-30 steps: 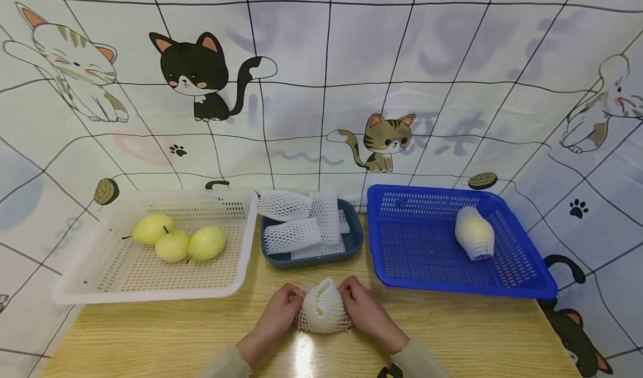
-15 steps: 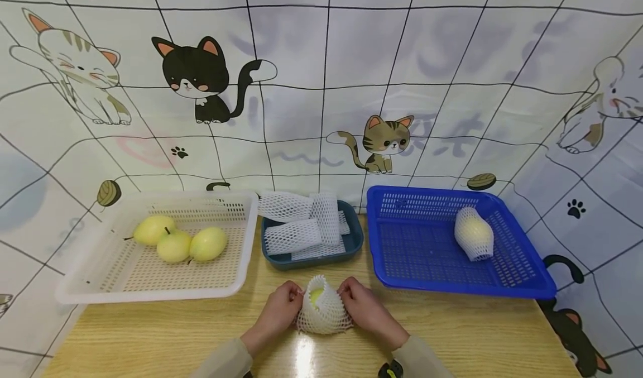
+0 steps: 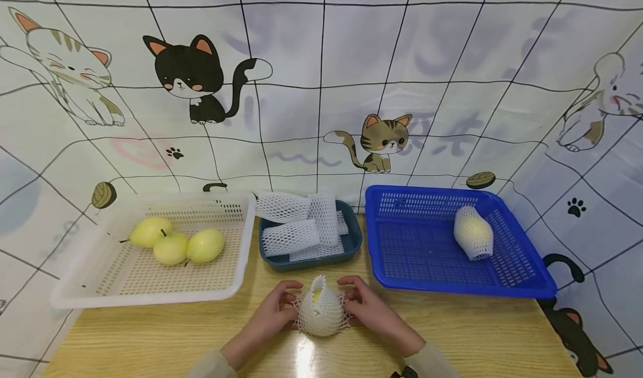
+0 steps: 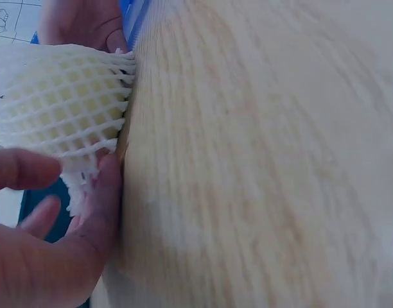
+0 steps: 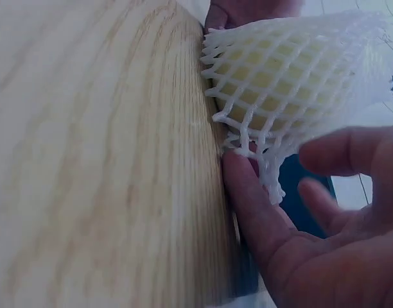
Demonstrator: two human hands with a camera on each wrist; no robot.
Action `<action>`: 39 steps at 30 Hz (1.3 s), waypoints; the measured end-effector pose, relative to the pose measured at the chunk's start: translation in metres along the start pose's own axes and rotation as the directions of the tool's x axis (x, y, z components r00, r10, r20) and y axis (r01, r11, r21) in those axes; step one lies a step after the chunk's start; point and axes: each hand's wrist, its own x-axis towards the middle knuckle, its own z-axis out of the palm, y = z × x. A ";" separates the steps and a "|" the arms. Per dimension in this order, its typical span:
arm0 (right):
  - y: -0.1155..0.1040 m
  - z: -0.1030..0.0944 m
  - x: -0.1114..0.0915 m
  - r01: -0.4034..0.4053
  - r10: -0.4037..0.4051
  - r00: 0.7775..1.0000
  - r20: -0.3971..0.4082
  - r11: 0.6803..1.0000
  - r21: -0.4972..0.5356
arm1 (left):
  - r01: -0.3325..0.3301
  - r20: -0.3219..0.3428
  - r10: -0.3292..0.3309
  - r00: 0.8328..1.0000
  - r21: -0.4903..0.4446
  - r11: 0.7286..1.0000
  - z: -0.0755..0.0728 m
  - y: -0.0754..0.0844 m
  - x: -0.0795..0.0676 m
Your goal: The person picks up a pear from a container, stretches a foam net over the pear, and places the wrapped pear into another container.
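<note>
Wooden table (image 3: 150, 333); left hand (image 3: 271, 311), right hand (image 3: 370, 310) touch netted fruit (image 3: 322, 316), fingers (image 5: 341, 151) parted; tray (image 3: 311, 263) behind.

Light wood-grain table (image 3: 452, 341), bottom of the head view. Directly on it: white basket (image 3: 150, 298) at mid-left, teal tray (image 3: 307, 263) near centre, blue basket (image 3: 412, 252) at mid-right, and a net-wrapped yellow fruit (image 3: 322, 315) at lower centre, just below the tray.

Bare left hand (image 3: 273, 310) and bare right hand (image 3: 370, 310) face each other, near together, fingers (image 5: 341, 151) parted and slightly bent; beige-sleeved forearms (image 3: 431, 361) angle inward.
</note>
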 end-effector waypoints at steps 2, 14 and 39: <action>0.002 -0.002 -0.001 0.032 -0.032 0.999 0.041 0.999 0.024 | -0.036 0.031 0.035 0.999 0.033 0.999 -0.002 -0.001 -0.001; 0.001 -0.004 0.000 0.258 -0.267 0.962 0.050 0.842 -0.474 | -0.211 0.017 0.235 0.972 0.504 0.838 0.001 0.000 0.001; -0.019 0.001 -0.015 0.267 -0.348 0.936 0.043 0.626 -0.733 | -0.282 0.098 0.327 0.940 0.763 0.582 0.001 0.009 -0.004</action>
